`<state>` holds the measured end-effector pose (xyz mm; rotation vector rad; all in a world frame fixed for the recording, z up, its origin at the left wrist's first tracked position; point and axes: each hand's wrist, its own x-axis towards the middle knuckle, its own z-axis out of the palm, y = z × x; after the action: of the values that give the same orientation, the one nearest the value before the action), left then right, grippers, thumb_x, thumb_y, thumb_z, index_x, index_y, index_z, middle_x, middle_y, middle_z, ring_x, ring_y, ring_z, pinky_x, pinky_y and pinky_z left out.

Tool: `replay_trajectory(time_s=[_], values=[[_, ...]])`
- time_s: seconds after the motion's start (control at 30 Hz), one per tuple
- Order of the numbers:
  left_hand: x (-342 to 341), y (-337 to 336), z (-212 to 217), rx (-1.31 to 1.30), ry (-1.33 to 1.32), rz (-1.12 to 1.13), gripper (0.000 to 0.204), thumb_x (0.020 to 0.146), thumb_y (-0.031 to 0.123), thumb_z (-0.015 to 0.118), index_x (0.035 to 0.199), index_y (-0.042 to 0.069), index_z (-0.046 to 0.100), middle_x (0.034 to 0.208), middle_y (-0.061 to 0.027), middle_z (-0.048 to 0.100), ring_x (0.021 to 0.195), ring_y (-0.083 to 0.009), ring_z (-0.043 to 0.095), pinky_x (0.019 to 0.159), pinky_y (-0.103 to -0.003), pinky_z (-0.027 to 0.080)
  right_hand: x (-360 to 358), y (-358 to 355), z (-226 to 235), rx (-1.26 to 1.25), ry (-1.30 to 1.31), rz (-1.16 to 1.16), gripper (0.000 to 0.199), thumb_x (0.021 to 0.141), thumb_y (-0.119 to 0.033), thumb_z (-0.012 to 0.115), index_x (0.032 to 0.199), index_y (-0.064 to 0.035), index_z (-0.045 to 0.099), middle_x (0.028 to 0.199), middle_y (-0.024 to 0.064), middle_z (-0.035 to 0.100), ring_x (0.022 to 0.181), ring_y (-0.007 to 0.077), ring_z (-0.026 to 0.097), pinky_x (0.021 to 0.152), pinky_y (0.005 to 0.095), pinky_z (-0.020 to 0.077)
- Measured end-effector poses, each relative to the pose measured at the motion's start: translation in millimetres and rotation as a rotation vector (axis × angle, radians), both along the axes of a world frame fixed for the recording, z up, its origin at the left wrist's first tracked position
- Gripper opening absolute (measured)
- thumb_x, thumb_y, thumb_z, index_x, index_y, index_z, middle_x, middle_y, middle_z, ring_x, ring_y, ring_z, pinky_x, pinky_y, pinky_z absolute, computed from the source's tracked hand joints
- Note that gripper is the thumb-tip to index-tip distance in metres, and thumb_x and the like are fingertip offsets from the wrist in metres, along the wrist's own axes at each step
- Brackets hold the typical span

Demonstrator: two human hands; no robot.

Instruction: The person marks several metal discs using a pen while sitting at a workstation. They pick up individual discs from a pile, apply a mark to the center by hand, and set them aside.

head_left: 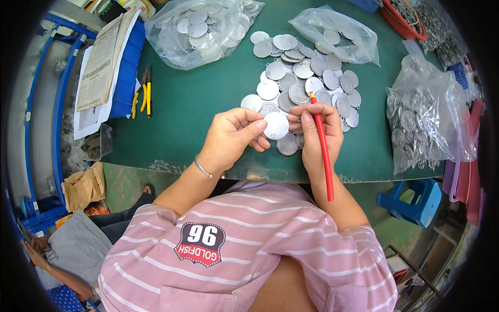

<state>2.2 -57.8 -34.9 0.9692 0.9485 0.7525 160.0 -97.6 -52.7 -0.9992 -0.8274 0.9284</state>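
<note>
- A round silver metal disc [275,126] sits pinched between the two hands, just above the near edge of the green desk [197,99].
- The left hand [232,136] is curled around the disc's left rim, thumb and fingertips closed on it; a thin bracelet [203,168] circles that wrist.
- The right hand [319,131] meets the disc from the other side, fingers closed on its right rim, and in the same grip it holds a long red stick [323,151] that runs from above the knuckles back down along the forearm.
- Right under and beyond both hands lies a loose heap of similar discs [306,83], overlapping one another, spreading away from the right hand's fingertips.
- Farther out from the left hand, a clear plastic bag of discs [200,28] rests on the desk; a smaller bag of discs [335,34] lies beyond the heap.
- Well off to the right of the right hand stands a bulging clear bag of darker metal parts [423,119].
- Well to the left of the left hand lie yellow-handled pliers [144,93], beside a blue bin [127,78] with papers [101,62] on top.
- Below the desk's edge to the right, a blue plastic stool [418,200] stands on the floor.
- The person wears a pink striped shirt [260,244].
</note>
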Motion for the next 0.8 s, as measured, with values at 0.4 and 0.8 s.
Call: replay_trajectory(time_s=[0.4,0.8], values=[[-36.1,98.1,27.1,0.311,-0.239,0.599,0.026,0.084,0.001,0.053,0.108,-0.009,0.052,0.106,-0.0158,0.057,0.088,-0.0214,0.061,0.075,-0.026,0.051,-1.8,-5.4,-3.0,-0.06,-0.006,0.082,0.009,0.088,0.001,0.047,0.097,0.0003,0.047,0.088,0.0101,0.059,0.075,0.0129,0.059,0.068,0.0248,0.0507],[-10.0,44.7,-5.5,0.972,0.821,-0.21,0.03,0.068,0.012,0.073,0.093,0.002,0.06,0.08,-0.0098,0.054,0.067,-0.0185,0.055,0.058,-0.03,0.044,-0.3,-3.5,-4.2,-0.049,-0.019,0.111,0.01,0.088,0.0,0.046,0.098,0.0005,0.046,0.09,0.0116,0.059,0.076,0.0123,0.059,0.07,0.0247,0.0514]])
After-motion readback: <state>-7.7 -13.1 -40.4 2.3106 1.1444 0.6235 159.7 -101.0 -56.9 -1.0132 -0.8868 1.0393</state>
